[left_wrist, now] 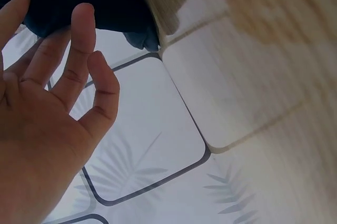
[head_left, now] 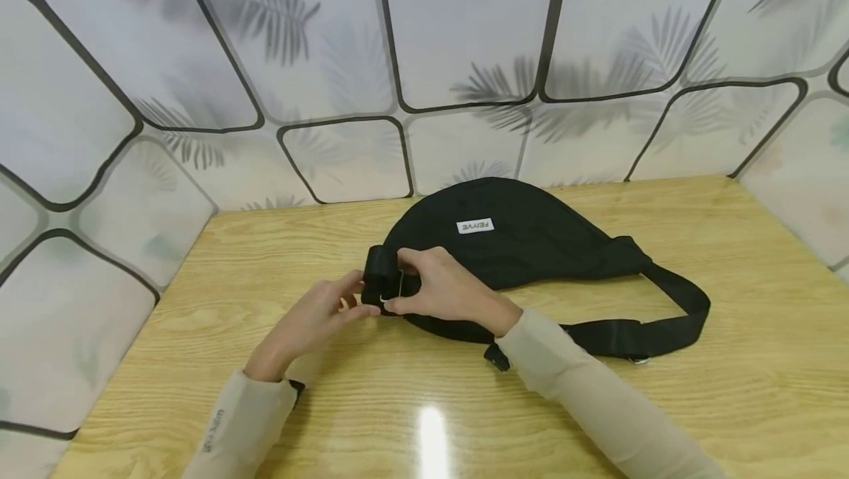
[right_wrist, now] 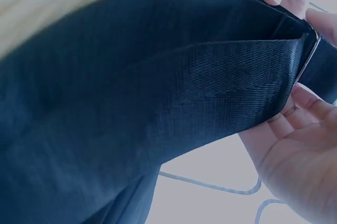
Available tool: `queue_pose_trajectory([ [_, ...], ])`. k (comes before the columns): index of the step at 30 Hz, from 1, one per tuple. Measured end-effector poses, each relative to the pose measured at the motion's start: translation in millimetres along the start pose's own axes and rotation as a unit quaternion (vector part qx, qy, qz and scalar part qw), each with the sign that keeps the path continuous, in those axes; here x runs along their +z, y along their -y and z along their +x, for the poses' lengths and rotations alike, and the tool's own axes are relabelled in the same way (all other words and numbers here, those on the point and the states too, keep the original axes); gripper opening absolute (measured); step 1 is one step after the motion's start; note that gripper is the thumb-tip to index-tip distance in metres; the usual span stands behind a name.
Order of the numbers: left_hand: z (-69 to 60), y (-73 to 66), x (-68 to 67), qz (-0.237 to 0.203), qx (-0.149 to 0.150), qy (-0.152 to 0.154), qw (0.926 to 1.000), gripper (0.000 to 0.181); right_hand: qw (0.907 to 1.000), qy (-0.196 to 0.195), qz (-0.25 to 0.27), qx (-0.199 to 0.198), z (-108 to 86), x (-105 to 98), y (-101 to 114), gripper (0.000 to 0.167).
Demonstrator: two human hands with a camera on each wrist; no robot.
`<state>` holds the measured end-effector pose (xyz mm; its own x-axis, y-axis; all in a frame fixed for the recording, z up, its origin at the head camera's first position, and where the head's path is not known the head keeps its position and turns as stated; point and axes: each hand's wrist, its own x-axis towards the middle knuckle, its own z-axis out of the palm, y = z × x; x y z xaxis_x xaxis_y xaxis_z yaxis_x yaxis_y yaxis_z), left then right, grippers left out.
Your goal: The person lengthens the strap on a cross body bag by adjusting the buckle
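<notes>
Nearest: small black plastic buckle [head_left: 497, 358] on glossy yellow wood-grain table [head_left: 318, 427]. L hand [head_left: 312, 324]: thumb & forefinger narrow at folded, wide black webbing strap [head_left: 381, 265]; pinch or mere touch, can't tell. R hand [head_left: 447, 289] pinches strap by thin metal slider [head_left: 401, 284]. Beyond, mid-table: black crescent-shaped fabric waist bag [head_left: 537, 236] w/ small white label [head_left: 475, 225]. Prob. light, floppy, not fragile; webbing stiffer, maybe slick, best gripped flat nr. slider. Behind: pale leaf-patterned wall covering [head_left: 345, 162].

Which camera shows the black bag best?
The head view: nearly the whole bag shows, white label included. The left wrist view catches only a dark piece; the right wrist view, mainly its strap up close.
</notes>
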<state>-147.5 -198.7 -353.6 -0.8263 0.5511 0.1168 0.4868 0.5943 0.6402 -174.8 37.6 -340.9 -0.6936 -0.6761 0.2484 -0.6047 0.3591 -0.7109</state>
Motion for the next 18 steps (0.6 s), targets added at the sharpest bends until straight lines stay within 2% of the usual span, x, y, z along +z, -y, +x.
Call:
queue_pose_trajectory([
  [5,-0.1,0.4,-0.4,0.013,-0.025,-0.001,0.9996,0.038,0.9999,0.001,0.008,0.009,-5.0,-6,-3,0.035],
  [18,-0.6,-1.7,-2.1,0.011,-0.046,0.013,0.9988,0.041,0.9999,-0.003,0.011,0.012,-16.4,-14,-10,0.034],
])
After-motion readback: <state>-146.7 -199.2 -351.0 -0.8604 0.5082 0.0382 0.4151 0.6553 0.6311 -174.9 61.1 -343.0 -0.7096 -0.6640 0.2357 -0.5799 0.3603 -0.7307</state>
